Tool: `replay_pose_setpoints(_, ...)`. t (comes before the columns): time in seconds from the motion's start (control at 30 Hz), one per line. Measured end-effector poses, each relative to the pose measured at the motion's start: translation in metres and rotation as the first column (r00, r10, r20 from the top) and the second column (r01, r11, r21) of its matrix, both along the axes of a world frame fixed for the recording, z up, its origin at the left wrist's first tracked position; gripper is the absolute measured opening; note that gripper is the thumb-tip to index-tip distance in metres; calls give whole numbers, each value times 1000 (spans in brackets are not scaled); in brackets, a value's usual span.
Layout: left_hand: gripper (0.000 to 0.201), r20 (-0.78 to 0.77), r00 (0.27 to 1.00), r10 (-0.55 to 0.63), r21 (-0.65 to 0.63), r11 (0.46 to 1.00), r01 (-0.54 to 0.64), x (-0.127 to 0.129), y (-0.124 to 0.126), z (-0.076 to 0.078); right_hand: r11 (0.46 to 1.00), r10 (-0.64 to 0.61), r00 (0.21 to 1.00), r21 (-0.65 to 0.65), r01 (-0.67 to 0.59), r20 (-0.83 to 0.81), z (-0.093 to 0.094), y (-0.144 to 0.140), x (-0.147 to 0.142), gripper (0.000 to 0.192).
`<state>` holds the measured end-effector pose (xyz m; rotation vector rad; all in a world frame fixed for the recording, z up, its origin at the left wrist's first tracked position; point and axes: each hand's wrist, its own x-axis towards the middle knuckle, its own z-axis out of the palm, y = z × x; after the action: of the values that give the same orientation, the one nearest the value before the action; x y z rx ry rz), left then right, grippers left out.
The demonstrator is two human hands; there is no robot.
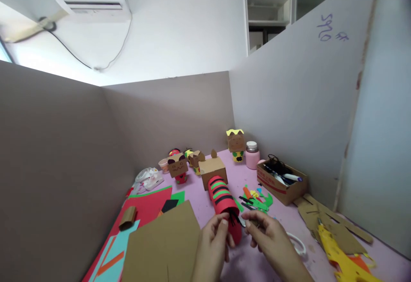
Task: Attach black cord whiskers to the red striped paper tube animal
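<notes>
Left hand (214, 235): your fingers curl inward, thumb up, closed in a pinch.
Right hand (271, 237): just beside the left, knuckles up, fingertips bent toward it and pinched together.
Forearms: both rise from the bottom edge, angled toward each other.

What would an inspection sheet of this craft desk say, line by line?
Surface: pink table, walled by grey partitions.
Job's things: red paper tube with green and black stripes, joined to a cardboard box head.
Clutter: cardboard sheet, coloured paper, small box figures, pink jar, box of pens, yellow glue gun, paper scraps.
Hands: left hand on the tube's end; right hand beside it, pinching something small.
Cables: black cable by the air conditioner.
Surroundings: white shelves beyond.
</notes>
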<state>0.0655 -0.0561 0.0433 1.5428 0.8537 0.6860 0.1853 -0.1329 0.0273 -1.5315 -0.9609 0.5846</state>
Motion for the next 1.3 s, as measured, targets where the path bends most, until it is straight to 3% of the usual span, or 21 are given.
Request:
replay_pose_setpoints(0.07,47,-60,995,83,200,977,-69,-6,-4,3,999,-54,977,19,51,206,2,1,3,26)
replay_pose_setpoints(0.1,40,-98,986,135,338,936,-94,-10,-5,5,997,-77,952,37,69,297,3,2,5,25)
replay_pose_setpoints(0.17,26,-156,961,229,597,797,-93,-16,-7,5,996,-87,906,69,64,414,4,5,8,23)
replay_pose_setpoints(0.27,19,-129,939,318,821,566,-79,-18,-3,0,996,-53,849,93,4,526,4,11,12,22)
replay_pose_setpoints(0.37,27,-66,917,393,929,359,-87,-12,6,-9,994,-30,794,99,-38,607,3,17,13,22)
replay_pose_setpoints(0.43,29,-45,910,412,966,249,-65,-6,11,-13,994,-28,771,101,-48,636,3,21,13,21)
replay_pose_setpoints(0.53,29,-22,914,406,993,112,-26,2,18,-12,994,-33,754,104,-46,657,3,25,14,19)
replay_pose_setpoints(0.6,28,-7,918,396,999,48,-13,7,22,-9,994,-37,745,104,-44,666,2,28,14,19)
replay_pose_setpoints(0.67,28,1,923,384,1000,24,-11,11,25,-8,993,-40,741,108,-44,670,1,30,14,21)
replay_pose_setpoints(0.93,22,49,949,312,998,13,-56,15,29,-8,991,-62,730,131,-38,680,-3,35,15,21)
replay_pose_setpoints(1.3,19,27,968,251,999,-30,-20,8,32,-6,992,-70,711,124,-24,700,-2,34,14,22)
